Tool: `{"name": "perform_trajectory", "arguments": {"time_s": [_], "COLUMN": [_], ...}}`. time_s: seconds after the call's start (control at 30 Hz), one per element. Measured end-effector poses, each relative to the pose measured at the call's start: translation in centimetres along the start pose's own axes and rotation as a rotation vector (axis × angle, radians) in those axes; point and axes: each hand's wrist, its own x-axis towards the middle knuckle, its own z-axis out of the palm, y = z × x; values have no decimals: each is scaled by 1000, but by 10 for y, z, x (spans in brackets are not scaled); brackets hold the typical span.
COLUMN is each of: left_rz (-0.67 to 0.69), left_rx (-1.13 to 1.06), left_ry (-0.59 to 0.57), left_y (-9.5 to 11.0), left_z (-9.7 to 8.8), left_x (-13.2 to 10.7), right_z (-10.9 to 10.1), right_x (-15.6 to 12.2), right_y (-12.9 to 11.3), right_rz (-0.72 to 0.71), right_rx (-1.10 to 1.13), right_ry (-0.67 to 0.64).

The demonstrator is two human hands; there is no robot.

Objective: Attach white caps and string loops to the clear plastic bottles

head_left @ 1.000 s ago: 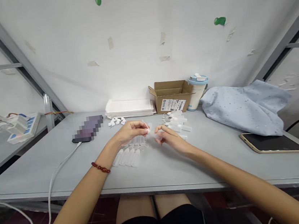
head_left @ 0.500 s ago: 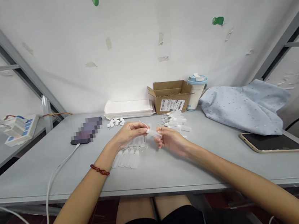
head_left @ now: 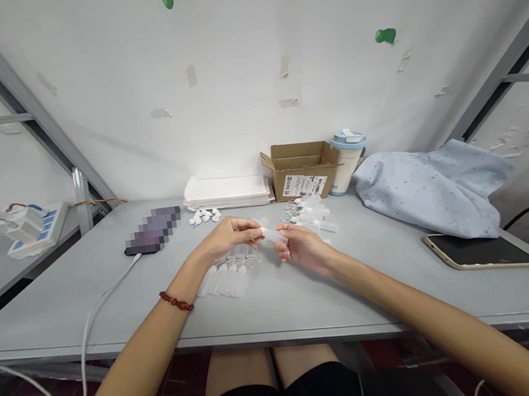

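In the middle of the desk (head_left: 307, 308), the left hand (head_left: 230, 235) and the right hand (head_left: 303, 249) pinch a small clear plastic tube (head_left: 273, 235) with their fingers, one hand at each end. They still hold it up above the desk, as they did a moment ago. Just under the left hand lies a row of clear tubes (head_left: 226, 281). Near the right hand is a heap of more tubes (head_left: 310, 217). Little white caps (head_left: 204, 216) sit farther back, near a cardboard box (head_left: 300, 168). Nothing sits between the hands and the tube.

left hand (head_left: 228, 237) | right hand (head_left: 304, 250) | clear plastic tube (head_left: 274, 236) pinched between both
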Motion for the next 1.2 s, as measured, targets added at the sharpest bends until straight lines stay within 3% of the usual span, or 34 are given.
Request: {"name": "perform_trajectory", "arguments": {"time_s": [0.2,0.5,0.63,0.87,1.2], "left_rz": [32,-5,-5,-12,16], "left_rx": [-6,68,73,65,97], "left_ry": [64,-38,-26,8,-35], "left_y": [1,-2,-2,-2,0], "left_z": [1,4,7,7,3], "left_x": [0,0,0,0,-2], "right_z": [-1,1,4,-1,0], "right_x": [1,-2,-4,-1,-5], "right_y": [-1,-2,-1,7,3], "right_rz": [10,-6,-106,-387,-376], "right_rx": [8,-108,-361,-878,-974], "right_ry": [-10,12,31,254,262]}}
